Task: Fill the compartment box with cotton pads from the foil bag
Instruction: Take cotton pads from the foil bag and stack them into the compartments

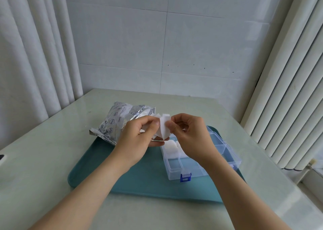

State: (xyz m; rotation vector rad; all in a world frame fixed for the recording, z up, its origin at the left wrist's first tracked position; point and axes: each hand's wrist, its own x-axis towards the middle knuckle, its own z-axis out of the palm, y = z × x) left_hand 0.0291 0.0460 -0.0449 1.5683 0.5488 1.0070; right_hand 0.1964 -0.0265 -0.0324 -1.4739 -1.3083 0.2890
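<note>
Both hands meet above the teal tray (pixel 97 174): the left hand (pixel 138 137) and right hand (pixel 188 135) pinch a small stack of cotton pads (pixel 163 130) between curled fingers. The foil bag (pixel 115 123) lies behind the left fingers; the compartment box (pixel 178 168) sits under the right wrist, partly hidden, with pads (pixel 170 146) in one cell.

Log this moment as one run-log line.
left hand: holds cotton pads | right hand: pinches same pads | foil bag: open, lying flat | compartment box: open, some pads inside

Teal tray (pixel 139 182) on pale table (pixel 52 160)
</note>
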